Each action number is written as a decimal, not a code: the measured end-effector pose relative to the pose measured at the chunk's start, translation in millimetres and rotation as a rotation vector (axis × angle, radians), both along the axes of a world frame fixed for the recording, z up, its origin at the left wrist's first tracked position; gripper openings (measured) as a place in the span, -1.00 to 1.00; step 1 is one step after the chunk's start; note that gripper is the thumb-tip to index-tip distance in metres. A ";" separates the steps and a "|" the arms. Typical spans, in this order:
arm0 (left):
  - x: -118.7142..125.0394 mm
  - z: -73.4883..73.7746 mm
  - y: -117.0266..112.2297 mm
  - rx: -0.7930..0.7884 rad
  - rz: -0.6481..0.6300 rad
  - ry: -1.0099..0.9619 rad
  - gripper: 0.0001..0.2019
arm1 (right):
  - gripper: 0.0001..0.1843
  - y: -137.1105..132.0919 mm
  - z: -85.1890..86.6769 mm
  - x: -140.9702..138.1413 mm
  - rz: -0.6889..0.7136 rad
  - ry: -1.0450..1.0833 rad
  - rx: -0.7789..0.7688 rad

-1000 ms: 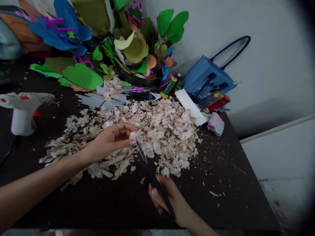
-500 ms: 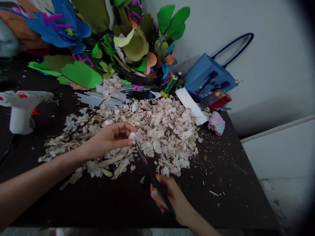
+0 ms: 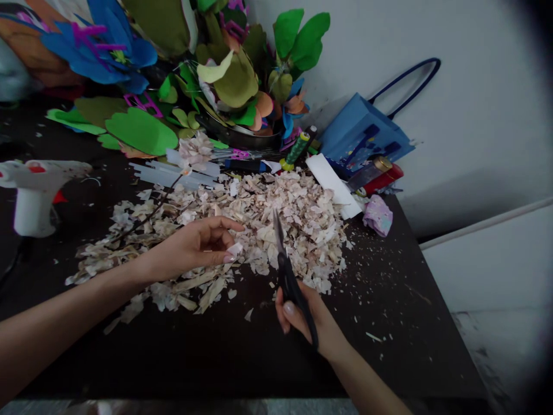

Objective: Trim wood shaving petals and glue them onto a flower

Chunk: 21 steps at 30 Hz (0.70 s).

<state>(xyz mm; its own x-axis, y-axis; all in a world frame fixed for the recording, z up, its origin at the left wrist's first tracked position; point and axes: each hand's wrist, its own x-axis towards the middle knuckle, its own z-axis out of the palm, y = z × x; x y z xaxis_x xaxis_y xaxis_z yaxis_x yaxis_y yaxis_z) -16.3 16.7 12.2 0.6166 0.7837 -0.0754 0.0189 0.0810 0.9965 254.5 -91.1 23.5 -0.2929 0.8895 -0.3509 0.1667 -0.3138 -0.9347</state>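
Note:
My left hand [image 3: 205,245] pinches a small pale petal-like piece [image 3: 235,249] between thumb and fingers, over the front of the heap of cream and pinkish scraps [image 3: 298,230]. In my right hand [image 3: 309,314] is a pair of black-handled scissors [image 3: 290,279]. Their blades point away from me above the heap, apart from the pale piece. The blades look nearly closed. Left of the heap's back edge, a pale pink flower [image 3: 195,150] on a thin brown stem [image 3: 158,210] lies across the scraps.
On the left stands a white glue gun [image 3: 37,196], with translucent glue sticks [image 3: 159,174] near the flower. Large felt flowers [image 3: 235,80] fill the back. A blue bag [image 3: 360,129], green thread spool [image 3: 296,151], white strip [image 3: 334,185] and crumpled purple paper [image 3: 378,215] sit at the right.
My right hand has moved the scissors up and to the right, away from the pale piece. My left hand has stayed nearly in place, the piece now tilted lower in its fingertips.

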 end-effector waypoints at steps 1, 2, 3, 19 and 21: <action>0.1 0.4 -0.7 0.001 -0.018 0.007 -0.56 | -0.48 7.5 -0.8 -3.5 -0.034 -0.010 0.023; 0.5 0.9 -1.6 0.004 -0.030 0.014 -0.54 | -0.51 15.3 -1.4 -8.2 -0.076 -0.023 0.049; 1.0 1.3 -2.5 0.008 -0.035 0.021 -0.54 | -0.53 23.0 -1.7 -13.8 -0.116 -0.022 0.077; 8.2 0.3 -8.8 -0.115 -0.103 -0.054 -0.56 | -0.62 66.8 -4.5 -65.2 -0.155 0.214 0.070; 8.9 -2.0 -8.9 -0.223 -0.093 -0.120 -0.56 | -0.63 67.5 -8.5 -65.0 -0.194 0.250 0.095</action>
